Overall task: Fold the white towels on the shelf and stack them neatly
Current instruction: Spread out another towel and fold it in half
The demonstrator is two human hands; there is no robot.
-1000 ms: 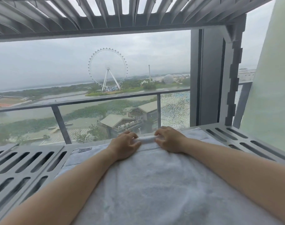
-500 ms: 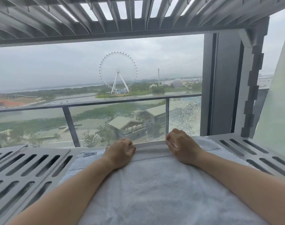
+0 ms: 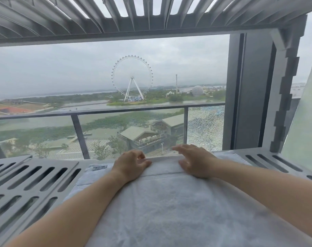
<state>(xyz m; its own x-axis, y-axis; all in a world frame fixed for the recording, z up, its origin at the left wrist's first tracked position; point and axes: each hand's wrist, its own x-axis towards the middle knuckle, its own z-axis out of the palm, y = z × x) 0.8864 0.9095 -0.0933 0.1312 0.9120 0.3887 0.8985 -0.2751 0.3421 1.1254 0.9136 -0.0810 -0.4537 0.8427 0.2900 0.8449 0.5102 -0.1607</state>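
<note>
A white towel (image 3: 169,207) lies spread over the grey slotted shelf (image 3: 36,182), running from the near edge to the far edge by the window. A small dark label (image 3: 100,167) shows at its far left corner. My left hand (image 3: 130,164) rests on the towel's far end with its fingers curled onto the far hem. My right hand (image 3: 194,161) lies flat beside it, fingers spread and pointing left along the hem. Neither hand has cloth pinched up.
A second slotted shelf (image 3: 133,13) hangs close overhead. A grey upright post (image 3: 285,93) with a notched edge stands at the far right. Beyond the shelf is a window with a balcony railing (image 3: 76,132). A pale wall (image 3: 308,125) closes the right side.
A rolled fold of towel edge that both hands pinched a second ago has been laid down. The hands moved apart, and the right hand's fingers have now spread flat.
</note>
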